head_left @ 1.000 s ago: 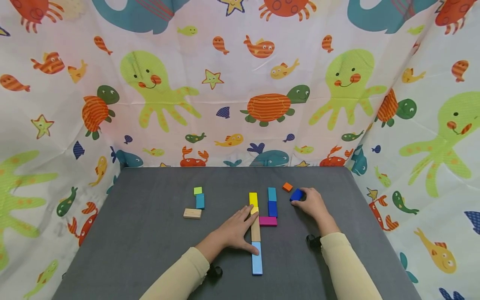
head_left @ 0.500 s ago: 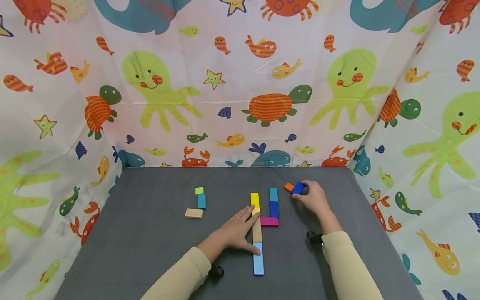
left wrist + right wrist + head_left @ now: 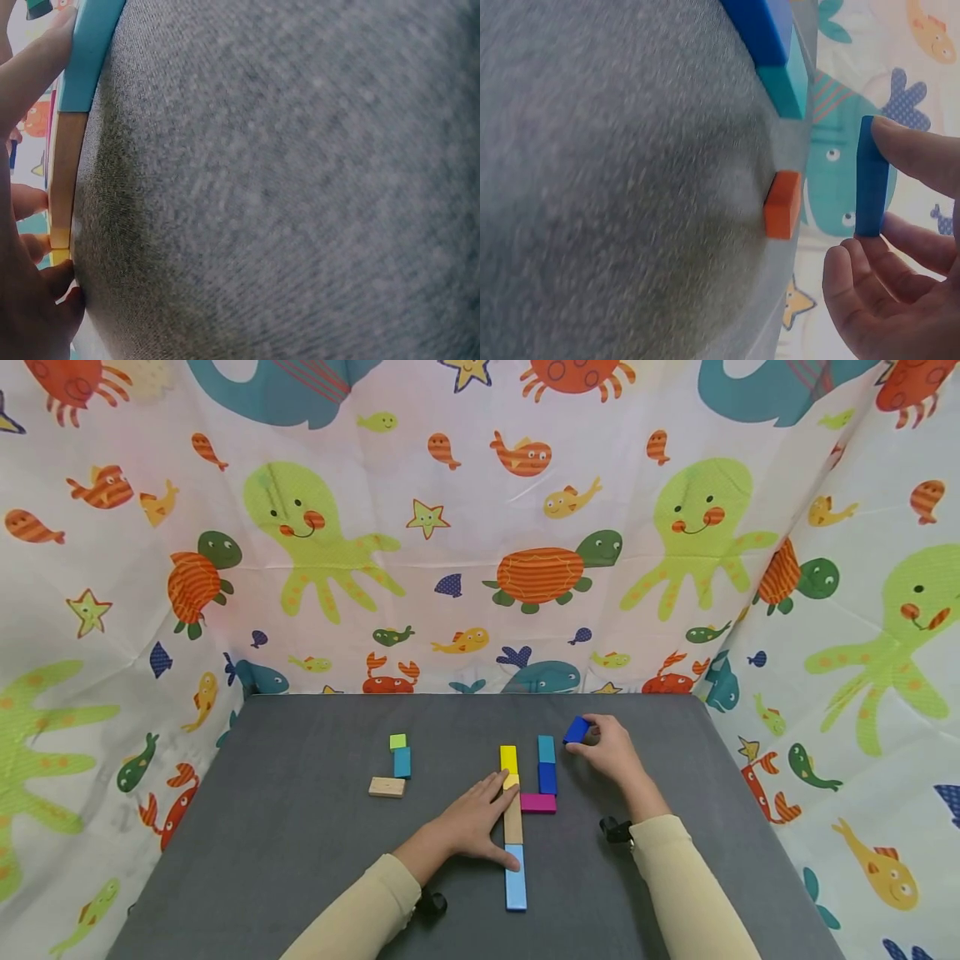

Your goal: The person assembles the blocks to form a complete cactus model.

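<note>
My right hand (image 3: 617, 753) pinches a blue wooden block (image 3: 577, 729) between thumb and fingertips. In the right wrist view that block (image 3: 871, 180) is raised off the table, near an orange block (image 3: 784, 204); the head view hides the orange one. My left hand (image 3: 467, 820) rests along a column of blocks, its fingers spread. Its thumb touches the light blue block (image 3: 515, 890); its fingers lie by the plain wood block (image 3: 513, 827) and the yellow blocks (image 3: 508, 758). Right of the column, a magenta block (image 3: 538, 803), a dark blue block (image 3: 547, 779) and a teal block (image 3: 546, 749) stand joined.
At the left of the grey table (image 3: 300, 860) lie a lime green block (image 3: 397, 742), a teal-blue block (image 3: 402, 763) and a plain wood block (image 3: 386, 787). A printed sea-animal curtain (image 3: 465, 543) hangs behind the table and along both sides.
My right hand has carried the blue block up and then left, over where the orange block showed earlier. My left hand has stayed on the column.
</note>
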Motion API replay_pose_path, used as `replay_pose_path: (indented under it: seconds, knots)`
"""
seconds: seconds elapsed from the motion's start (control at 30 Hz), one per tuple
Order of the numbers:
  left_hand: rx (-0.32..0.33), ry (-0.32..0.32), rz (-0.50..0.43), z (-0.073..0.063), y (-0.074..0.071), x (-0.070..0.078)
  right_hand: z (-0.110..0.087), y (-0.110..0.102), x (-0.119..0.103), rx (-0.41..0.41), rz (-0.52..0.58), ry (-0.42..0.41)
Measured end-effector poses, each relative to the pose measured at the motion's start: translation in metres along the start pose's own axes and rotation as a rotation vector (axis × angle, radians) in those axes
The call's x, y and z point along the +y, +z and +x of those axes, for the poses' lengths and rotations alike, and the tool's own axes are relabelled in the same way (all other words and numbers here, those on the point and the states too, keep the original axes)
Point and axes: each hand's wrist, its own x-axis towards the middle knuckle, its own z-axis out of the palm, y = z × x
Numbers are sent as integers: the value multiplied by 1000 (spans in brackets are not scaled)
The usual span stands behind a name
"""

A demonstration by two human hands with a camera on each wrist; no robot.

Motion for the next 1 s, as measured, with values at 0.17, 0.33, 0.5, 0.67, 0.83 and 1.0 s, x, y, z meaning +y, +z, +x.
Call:
replay_pose_path:
  seconds: [0.17, 0.33, 0.5, 0.67, 0.83, 1.0]
  knots:
    - [-5, 0, -16, 1, -1, 1, 4, 5, -7, -9, 13, -41]
    - [-9, -3, -14, 1, -2, 1, 8, 11, -14, -35, 32, -63]
    - [-10, 0, -15, 1, -2, 0, 14, 17, -22, -42, 36, -115]
    - [-13, 5, -25, 0, -3, 0, 23, 23, -32, -60, 41, -125]
    - [-5, 3, -18, 0, -2, -1, 32, 32, -42, -99, 53, -108]
    - [-7, 0, -22, 0, -1, -2, 42, 43, -50, -138, 55, -118]
